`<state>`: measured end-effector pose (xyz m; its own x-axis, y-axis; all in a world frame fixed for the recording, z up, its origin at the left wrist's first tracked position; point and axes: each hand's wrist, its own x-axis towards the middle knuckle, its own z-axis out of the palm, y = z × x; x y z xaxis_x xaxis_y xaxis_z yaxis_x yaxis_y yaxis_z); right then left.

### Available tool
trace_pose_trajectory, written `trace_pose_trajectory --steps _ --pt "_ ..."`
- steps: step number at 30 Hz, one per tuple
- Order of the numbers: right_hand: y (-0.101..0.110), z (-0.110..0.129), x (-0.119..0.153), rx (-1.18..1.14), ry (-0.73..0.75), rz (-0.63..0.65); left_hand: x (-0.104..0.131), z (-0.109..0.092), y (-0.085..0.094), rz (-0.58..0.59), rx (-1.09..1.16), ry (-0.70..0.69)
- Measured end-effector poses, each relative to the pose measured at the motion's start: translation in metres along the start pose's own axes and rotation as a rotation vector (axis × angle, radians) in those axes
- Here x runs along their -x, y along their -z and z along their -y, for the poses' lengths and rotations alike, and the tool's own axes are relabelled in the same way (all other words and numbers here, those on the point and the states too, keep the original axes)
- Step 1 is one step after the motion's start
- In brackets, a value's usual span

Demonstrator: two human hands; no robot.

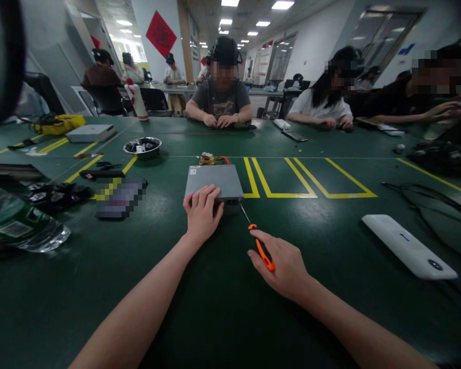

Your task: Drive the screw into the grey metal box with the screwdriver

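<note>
A grey metal computer power supply (215, 178) lies flat on the green table, with a bundle of coloured wires (214, 160) at its far side. My left hand (203, 212) grips its near left part, fingers over the top and thumb against the front face. In my right hand (282, 261) is a screwdriver (267, 255) with an orange and black handle. Its thin shaft points up and left, and the tip meets the near right corner of the power supply. Whether the tip sits in a screw, I cannot tell.
Left of me are a water bottle (19, 220), a blurred phone-like object (122, 198) and a metal bowl (142, 147) of small dark parts. A white power bank (407, 246) and black cables (426, 197) lie right. Several people sit across the table.
</note>
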<state>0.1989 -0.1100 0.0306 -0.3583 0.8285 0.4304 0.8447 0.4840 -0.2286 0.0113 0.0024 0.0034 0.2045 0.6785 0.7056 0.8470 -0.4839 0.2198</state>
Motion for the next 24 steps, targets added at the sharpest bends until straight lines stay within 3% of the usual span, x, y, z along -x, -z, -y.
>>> trace_pose_trajectory --steps 6,13,21,24 --pt "-0.0022 -0.0002 0.0006 0.113 0.134 -0.008 0.0002 0.0 0.0004 0.005 -0.003 0.005" --pt "-0.003 -0.0003 0.001 -0.007 0.055 -0.02 0.0005 -0.0005 0.0 0.001 0.009 0.01" --pt "-0.0044 0.0032 0.0019 0.104 0.143 -0.028 -0.0003 -0.0011 0.0016 0.005 0.002 0.01" --pt "-0.0048 0.0032 0.0011 0.116 0.184 -0.086 -0.0005 -0.0015 0.0019 0.009 -0.003 0.01"
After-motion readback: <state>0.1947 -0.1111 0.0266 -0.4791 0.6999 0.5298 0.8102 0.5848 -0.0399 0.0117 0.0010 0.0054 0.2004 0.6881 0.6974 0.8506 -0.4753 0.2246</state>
